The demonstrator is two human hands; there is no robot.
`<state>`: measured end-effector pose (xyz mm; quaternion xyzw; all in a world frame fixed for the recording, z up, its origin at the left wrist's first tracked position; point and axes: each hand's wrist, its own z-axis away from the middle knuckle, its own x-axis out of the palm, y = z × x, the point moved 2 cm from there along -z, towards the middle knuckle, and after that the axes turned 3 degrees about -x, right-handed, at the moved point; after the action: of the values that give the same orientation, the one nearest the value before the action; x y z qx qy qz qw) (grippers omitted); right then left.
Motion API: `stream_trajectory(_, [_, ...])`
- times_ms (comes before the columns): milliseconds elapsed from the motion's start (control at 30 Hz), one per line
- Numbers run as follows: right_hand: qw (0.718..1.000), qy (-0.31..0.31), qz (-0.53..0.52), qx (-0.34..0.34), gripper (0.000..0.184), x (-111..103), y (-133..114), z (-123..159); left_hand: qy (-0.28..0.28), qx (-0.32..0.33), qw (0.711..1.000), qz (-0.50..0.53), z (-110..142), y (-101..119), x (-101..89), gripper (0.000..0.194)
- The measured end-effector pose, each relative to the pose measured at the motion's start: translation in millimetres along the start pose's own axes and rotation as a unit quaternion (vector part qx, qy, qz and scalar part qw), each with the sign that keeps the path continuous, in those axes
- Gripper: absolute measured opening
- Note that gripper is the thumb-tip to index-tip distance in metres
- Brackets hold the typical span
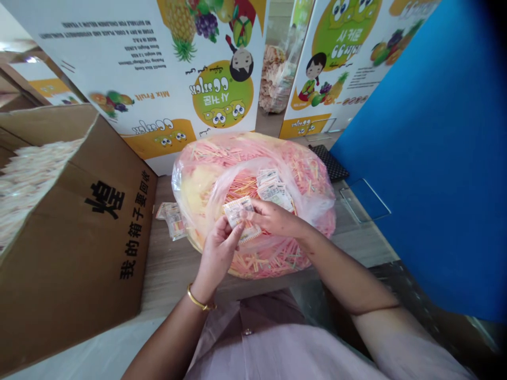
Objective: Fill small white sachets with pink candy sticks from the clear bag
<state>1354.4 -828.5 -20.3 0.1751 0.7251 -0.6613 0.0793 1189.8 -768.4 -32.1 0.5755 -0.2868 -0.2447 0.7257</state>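
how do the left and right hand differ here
The left hand wears a gold bangle at its wrist, while the right hand shows none. The left hand stands upright below the small printed packet, while the right hand lies nearly flat, coming in from the side. Both are bare and hold that packet above the clear plastic bag.

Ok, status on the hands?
Left hand and right hand both on a packet strip. Plastic bag of pink sticks beneath. Cardboard carton to the left.
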Motion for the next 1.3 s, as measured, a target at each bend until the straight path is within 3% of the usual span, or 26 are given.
stream_trajectory(67, [0.998, 0.062, 0.003, -0.002, 0.029, -15.8, -0.2, 4.0, 0.084, 0.057, 0.995, -0.024, 12.7, 12.2, -10.2, 0.027])
stream_trajectory(133, [0.982, 0.173, 0.069, 0.022, 0.026, -38.8, 7.4, 11.3, 0.205, 0.143, 0.967, -0.041, 24.3, 21.5, -32.6, 0.019])
stream_trajectory(200, [0.944, 0.265, 0.191, 0.053, 0.023, -59.3, 21.2, 21.3, 0.332, 0.218, 0.916, -0.05, 28.9, 18.7, -66.0, 0.017])
stream_trajectory(267, [0.901, 0.295, 0.31, 0.072, 0.022, -69.1, 38.3, 30.6, 0.413, 0.212, 0.884, -0.049, 22.2, -1.5, -103.7, 0.019])
stream_trajectory(300, [0.884, 0.291, 0.356, 0.078, 0.023, -69.7, 47.4, 34.1, 0.42, 0.162, 0.892, -0.045, 14.7, -17.4, -121.4, 0.021])
stream_trajectory(367, [0.86, 0.28, 0.417, 0.095, 0.029, -65.8, 64.1, 38.5, 0.378, 0.053, 0.922, -0.063, -3.1, -52.4, -148.7, 0.027])
stream_trajectory(500, [0.845, 0.288, 0.435, 0.114, 0.025, -58.0, 81.3, 39.4, 0.354, 0.021, 0.917, -0.182, -31.2, -97.6, -168.6, 0.031])
stream_trajectory(600, [0.847, 0.293, 0.433, 0.096, 0.022, -60.0, 78.1, 38.8, 0.372, 0.021, 0.896, -0.243, -46.4, -105.9, -166.9, 0.028])
stream_trajectory(767, [0.832, 0.286, 0.472, 0.066, 0.032, -65.0, 63.2, 41.7, 0.426, 0.068, 0.839, -0.33, -58.3, -100.5, -168.9, 0.03])
stream_trajectory(867, [0.84, 0.342, 0.42, 0.041, 0.024, -66.6, 50.9, 44.2, 0.467, 0.12, 0.81, -0.334, -43.8, -85.3, -157.9, 0.037])
stream_trajectory(933, [0.86, 0.378, 0.343, 0.02, 0.02, -63.4, 38.4, 45.2, 0.488, 0.197, 0.797, -0.298, -21.6, -64.6, -134.0, 0.034])
stream_trajectory(967, [0.878, 0.379, 0.292, 0.011, 0.02, -59.3, 31.2, 44.9, 0.479, 0.253, 0.799, -0.261, -8.3, -51.8, -116.8, 0.031])
stream_trajectory(1033, [0.924, 0.338, 0.181, 0.002, 0.021, -45.3, 16.0, 42.6, 0.377, 0.313, 0.851, -0.19, 14.3, -26.5, -75.7, 0.02])
stream_trajectory(1100, [0.962, 0.26, 0.087, 0.002, 0.023, -25.9, 1.8, 39.2, 0.182, 0.269, 0.937, -0.13, 25.4, -9.0, -33.4, 0.034])
stream_trajectory(1167, [0.981, 0.188, 0.038, 0.002, 0.023, -7.7, -8.3, 36.4, 0.053, 0.154, 0.986, -0.034, 25.4, -4.9, -4.8, 0.056])
stream_trajectory(1233, [0.991, 0.131, 0.027, 0.004, 0.023, 3.4, -11.1, 33.3, -0.001, 0.037, 0.998, 0.06, 16.5, -11.9, 4.7, 0.052])
stream_trajectory(1300, [0.994, 0.092, 0.066, 0.007, 0.023, 5.1, -6.0, 27.9, 0.001, -0.036, 0.994, 0.107, 5.2, -23.9, -1.3, 0.039])
